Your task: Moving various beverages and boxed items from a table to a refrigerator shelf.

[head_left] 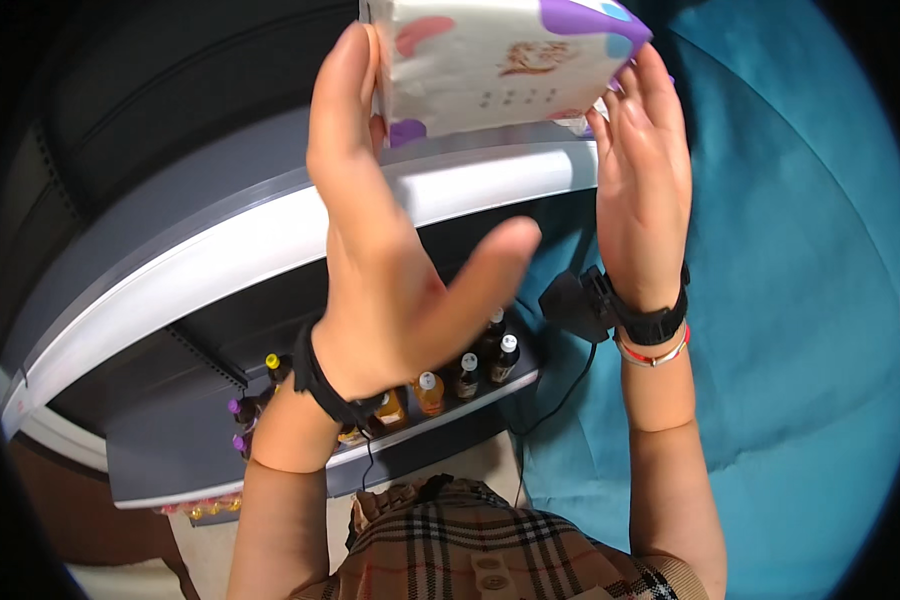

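At the top of the head view, a soft plastic pack of tissues (pixel 480 75) is white with purple, pink and blue patches and bears writing. My left hand (pixel 379 217) presses its fingers along the pack's left end, with the thumb stretched away to the right. On the opposite end, my right hand (pixel 641 165) rests its fingers against the pack's lower right corner. The pack is held between both hands above a grey shelf with a white front edge (pixel 247 232). Part of the pack is cut off by the frame. Behind its right corner shows a bit of other white and purple packaging (pixel 586 126).
On a lower shelf (pixel 165 457) stand bottles with white caps (pixel 467 375), one with a yellow cap (pixel 273 364) and two with purple caps. A teal cloth (pixel 787 300) hangs at the right. Black devices with cables (pixel 574 304) are strapped to both wrists.
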Tool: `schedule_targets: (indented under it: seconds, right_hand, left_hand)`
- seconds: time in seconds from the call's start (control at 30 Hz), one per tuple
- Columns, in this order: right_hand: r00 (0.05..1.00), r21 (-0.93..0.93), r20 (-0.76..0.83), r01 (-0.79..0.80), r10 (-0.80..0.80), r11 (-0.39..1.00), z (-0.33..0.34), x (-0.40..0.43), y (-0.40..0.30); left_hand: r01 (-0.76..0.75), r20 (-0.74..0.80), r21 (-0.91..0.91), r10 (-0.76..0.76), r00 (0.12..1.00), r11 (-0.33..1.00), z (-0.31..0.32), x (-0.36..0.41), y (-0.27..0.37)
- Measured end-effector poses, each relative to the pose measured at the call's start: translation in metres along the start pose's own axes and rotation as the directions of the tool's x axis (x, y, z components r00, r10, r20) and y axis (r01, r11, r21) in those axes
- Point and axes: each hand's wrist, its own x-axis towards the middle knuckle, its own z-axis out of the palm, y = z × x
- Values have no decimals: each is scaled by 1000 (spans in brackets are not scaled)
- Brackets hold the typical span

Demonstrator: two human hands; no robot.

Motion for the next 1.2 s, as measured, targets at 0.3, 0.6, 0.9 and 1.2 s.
schedule_targets:
  seconds: [0.3,0.6,0.9,1.2]
  right_hand:
    - [964,-239,-182,146,-192,960,26,-72,-30]
    - [815,-448,-561,-151,-145,881,88,-175,-51]
    - [570,-666,-739,-540,-359,514,111,-301,-88]
    - [82,-384,-850,-773,-521,505,147,-436,-145]
  left_hand:
    - [-166,75,-228,187,979,960,-32,-54,4]
    - [222,263,-575,-78,962,788,-65,-134,17]
    - [503,593,-720,47,804,478,-49,-189,59]
    - [785,777,-577,448,442,227,-16,-272,147]
